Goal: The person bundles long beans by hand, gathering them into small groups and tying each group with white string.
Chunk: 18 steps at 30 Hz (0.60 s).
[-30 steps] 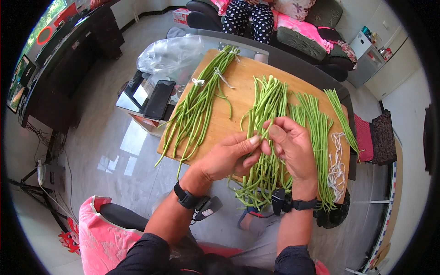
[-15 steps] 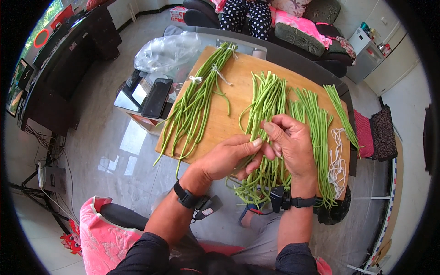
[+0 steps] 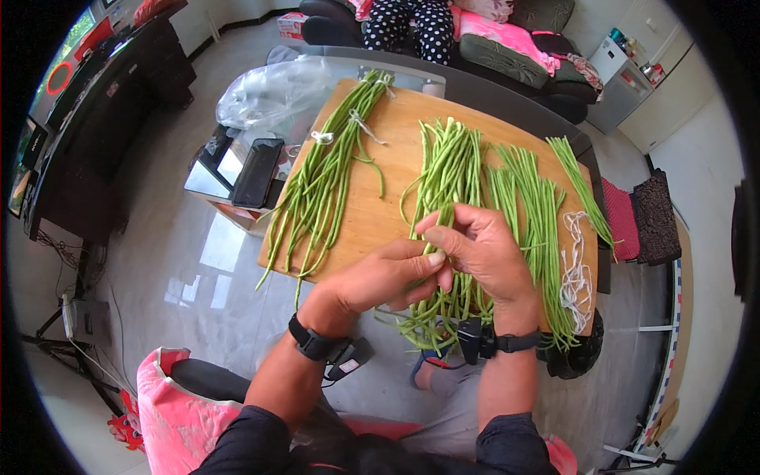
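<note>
Both of my hands are together over the near part of a wooden board (image 3: pixel 401 119). My left hand (image 3: pixel 388 277) is closed around green long beans, its thumb pressed on top. My right hand (image 3: pixel 489 249) pinches the upper part of these beans between thumb and fingers, touching the left. Just beyond and below the hands lies a loose heap of long beans (image 3: pixel 451 154), partly hidden by them. Long beans tied with white string (image 3: pixel 340 162) lie at the left. More long beans (image 3: pixel 538 210) are at the right, beside a tangle of white strings (image 3: pixel 576 281).
A few separate long beans (image 3: pixel 578 182) lie along the board's right edge. Left of the board are a black phone (image 3: pixel 257 170) and a clear plastic bag (image 3: pixel 269 91) on a glass table. A black bag (image 3: pixel 576 360) hangs below the right corner. Another person's dotted trousers (image 3: pixel 408 32) show at the sofa.
The whole scene has shifted slightly left in view. My right hand has moved a little left, its fingers now bent over the beans by the left hand.
</note>
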### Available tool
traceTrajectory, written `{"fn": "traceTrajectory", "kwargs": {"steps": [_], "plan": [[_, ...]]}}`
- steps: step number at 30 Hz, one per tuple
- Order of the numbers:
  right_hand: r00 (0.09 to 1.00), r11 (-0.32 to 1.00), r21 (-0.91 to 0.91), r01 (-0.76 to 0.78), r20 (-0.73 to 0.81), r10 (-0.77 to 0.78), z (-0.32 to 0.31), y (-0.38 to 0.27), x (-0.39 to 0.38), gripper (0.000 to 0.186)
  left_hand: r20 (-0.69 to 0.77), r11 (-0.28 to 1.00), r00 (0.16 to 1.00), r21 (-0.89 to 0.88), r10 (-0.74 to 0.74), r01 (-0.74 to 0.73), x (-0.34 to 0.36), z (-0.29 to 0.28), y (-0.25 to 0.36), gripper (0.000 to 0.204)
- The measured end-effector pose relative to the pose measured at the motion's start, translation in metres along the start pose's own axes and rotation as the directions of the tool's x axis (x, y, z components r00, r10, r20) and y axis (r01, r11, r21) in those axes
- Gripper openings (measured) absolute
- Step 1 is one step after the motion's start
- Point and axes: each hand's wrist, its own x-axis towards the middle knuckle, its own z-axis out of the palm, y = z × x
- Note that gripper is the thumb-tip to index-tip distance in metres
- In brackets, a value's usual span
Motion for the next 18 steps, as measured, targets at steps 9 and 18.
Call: {"fn": "traceTrajectory", "kwargs": {"steps": [9, 18], "plan": [[0.988, 0.993, -0.006, 0.114, 0.108, -0.112, -0.016, -0.011, -0.006, 0.019, 0.037, 0.989, 0.988, -0.014, 0.151, -0.150, -0.004, 0.006, 0.002, 0.040], [0.759, 0.913, -0.336, 0.230, -0.526, -0.384, -0.093, 0.031, 0.011, 0.014, -0.112, 0.522, 0.837, -0.736, 0.535, -0.431, -0.024, -0.051, 0.016, 0.028]]}}
